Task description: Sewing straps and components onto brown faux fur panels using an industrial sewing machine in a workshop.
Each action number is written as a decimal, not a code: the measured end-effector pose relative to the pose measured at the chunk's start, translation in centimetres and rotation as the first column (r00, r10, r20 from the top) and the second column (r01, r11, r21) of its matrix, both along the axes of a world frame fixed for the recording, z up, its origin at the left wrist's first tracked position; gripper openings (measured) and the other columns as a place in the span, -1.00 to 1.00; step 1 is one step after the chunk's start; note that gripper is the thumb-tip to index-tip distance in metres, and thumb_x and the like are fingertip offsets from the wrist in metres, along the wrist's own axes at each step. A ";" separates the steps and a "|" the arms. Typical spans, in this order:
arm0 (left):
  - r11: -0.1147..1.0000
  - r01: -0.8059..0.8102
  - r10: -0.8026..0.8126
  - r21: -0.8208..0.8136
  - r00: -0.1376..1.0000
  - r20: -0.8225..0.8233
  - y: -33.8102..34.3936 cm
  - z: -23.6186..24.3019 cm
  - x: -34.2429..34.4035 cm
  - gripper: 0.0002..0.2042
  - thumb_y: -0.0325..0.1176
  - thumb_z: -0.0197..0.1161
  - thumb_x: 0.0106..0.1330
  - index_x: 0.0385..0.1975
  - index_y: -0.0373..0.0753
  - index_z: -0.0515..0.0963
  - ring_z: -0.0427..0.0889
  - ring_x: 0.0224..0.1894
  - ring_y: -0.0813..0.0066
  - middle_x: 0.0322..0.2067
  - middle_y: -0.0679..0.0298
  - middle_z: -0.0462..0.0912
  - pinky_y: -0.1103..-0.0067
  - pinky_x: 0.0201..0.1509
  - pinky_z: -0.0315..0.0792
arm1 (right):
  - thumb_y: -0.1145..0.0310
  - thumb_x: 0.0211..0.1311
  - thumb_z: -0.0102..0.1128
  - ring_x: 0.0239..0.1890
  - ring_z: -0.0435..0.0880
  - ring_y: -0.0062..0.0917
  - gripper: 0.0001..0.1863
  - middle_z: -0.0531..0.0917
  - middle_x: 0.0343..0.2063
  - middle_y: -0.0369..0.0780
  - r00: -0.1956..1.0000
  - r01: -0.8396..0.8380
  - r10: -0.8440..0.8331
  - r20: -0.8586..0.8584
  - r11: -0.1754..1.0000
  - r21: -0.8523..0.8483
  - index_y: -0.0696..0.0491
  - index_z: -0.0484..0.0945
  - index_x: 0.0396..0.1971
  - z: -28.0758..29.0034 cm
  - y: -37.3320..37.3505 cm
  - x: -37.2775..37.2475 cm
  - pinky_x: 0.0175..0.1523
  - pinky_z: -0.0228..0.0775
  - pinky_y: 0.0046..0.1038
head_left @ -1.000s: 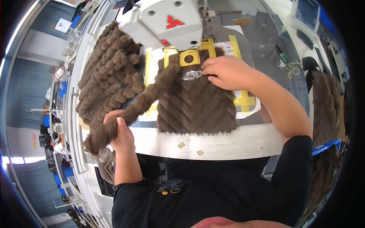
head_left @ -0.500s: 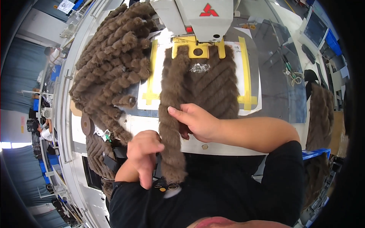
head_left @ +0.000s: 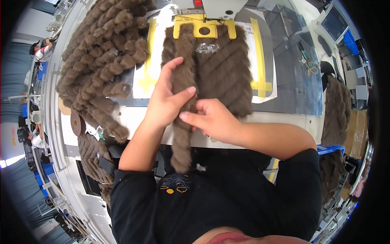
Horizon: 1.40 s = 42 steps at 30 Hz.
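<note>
A long brown fur strip (head_left: 180,150) runs from the yellow template (head_left: 223,33) under the sewing machine head (head_left: 220,9) down over the table edge. It lies along the left side of a chevron-patterned fur panel (head_left: 223,77), which has a shiny silver patch (head_left: 207,48). My left hand (head_left: 168,95) grips the strip, thumb across it and index finger stretched upward along its left side. Just below, my right hand (head_left: 211,118) pinches the same strip between thumb and curled fingers.
Piled fur strips (head_left: 97,53) cover the left of the table, beside a brown roll (head_left: 77,122). At right are tools with green handles (head_left: 304,57), hanging fur (head_left: 337,101), a monitor (head_left: 333,20) and a blue bin (head_left: 350,42). Other people (head_left: 40,53) work at far left.
The strip has swung from a diagonal at left to straight down. My right hand has left the panel's top and moved down onto the strip; my left hand has moved up along it.
</note>
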<state>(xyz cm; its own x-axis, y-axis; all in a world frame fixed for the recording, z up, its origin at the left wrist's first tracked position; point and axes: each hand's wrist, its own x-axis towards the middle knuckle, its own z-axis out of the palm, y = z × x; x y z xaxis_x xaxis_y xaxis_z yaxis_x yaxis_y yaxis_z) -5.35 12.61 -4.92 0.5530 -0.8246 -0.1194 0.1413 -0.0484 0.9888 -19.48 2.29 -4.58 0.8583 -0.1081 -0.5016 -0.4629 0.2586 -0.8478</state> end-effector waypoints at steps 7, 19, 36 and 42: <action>0.992 -0.009 -0.028 -0.126 0.956 -0.292 0.1 -1.4 -0.2 -0.59 -0.60 0.28 0.39 0.22 -0.28 0.47 0.72 -0.16 0.48 -0.13 0.27 0.67 0.55 -0.02 0.62 | 0.03 0.35 0.38 -0.51 0.61 -0.66 -0.52 0.67 -0.58 -0.26 0.985 -0.165 0.161 0.067 0.985 0.058 0.22 0.67 -0.48 -0.3 1.9 -2.5 -0.40 0.43 -0.53; 0.986 0.105 -0.135 -0.129 0.958 -0.254 0.3 -2.2 -0.8 -0.63 -0.61 0.36 0.31 0.12 -0.35 0.55 0.70 -0.04 0.49 -0.11 0.24 0.70 0.57 0.09 0.56 | 0.11 0.40 0.31 -0.56 0.54 -0.68 -0.59 0.60 -0.61 -0.34 0.999 0.034 -0.027 -0.036 0.978 0.205 0.22 0.66 -0.41 0.5 2.7 -3.2 -0.48 0.33 -0.54; 0.949 0.301 -0.311 -0.096 0.942 -0.126 1.3 -1.5 -1.4 -0.32 -0.62 0.60 -0.05 0.16 -0.27 0.49 0.52 0.09 0.60 0.06 0.35 0.51 0.61 0.20 0.42 | -0.04 0.29 0.40 -0.62 0.52 -0.55 -0.39 0.52 -0.75 -0.16 0.991 -0.110 0.110 0.082 0.994 -0.003 0.27 0.60 -0.63 -1.3 1.5 -8.0 -0.43 0.38 -0.37; 0.959 0.251 -0.280 -0.134 0.920 -0.274 1.4 -1.6 -1.8 -0.26 -0.58 0.64 -0.05 0.21 -0.27 0.43 0.56 0.03 0.61 0.03 0.33 0.52 0.64 0.11 0.48 | -0.06 0.32 0.39 -0.56 0.49 -0.65 -0.42 0.55 -0.70 -0.25 0.978 -0.020 -0.008 0.208 0.991 0.132 0.25 0.64 -0.53 -1.9 2.0 -7.9 -0.39 0.39 -0.41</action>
